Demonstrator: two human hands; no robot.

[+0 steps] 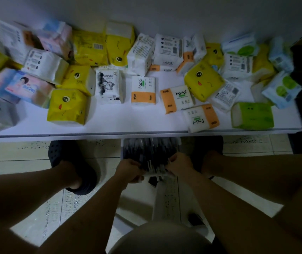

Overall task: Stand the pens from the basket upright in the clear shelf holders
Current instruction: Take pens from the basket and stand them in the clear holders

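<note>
Looking down from my head, I am bending over the basket (122, 150), which is sitting on the tiled floor (18, 158) between my feet, just under the front edge of the white shelf (128, 125). The basket is holding a thick mass of dark pens (146, 149), lying side by side with their length running away from me.

My left hand (128, 171) is reaching into the near end of the basket, its fingers curling round a few pens, and a pale tip is poking out below my knuckles. My right hand (178, 165) is working just beside it. Its fingers are bending inward and pinching the pale-ended pens that are lying between the two hands. The light is dim and the picture is soft, so I cannot tell how many pens each hand is gripping.

My left foot, in a dark perforated shoe (67, 160), is standing to the left of the basket.

On the shelf above, soft tissue packs are lying loosely scattered: a yellow pack (67, 107) with a cartoon face at the left front, an orange-and-white pack (143, 90) reading "Facial" standing near the middle, and a green pack (252, 115) near the right front edge.
</note>
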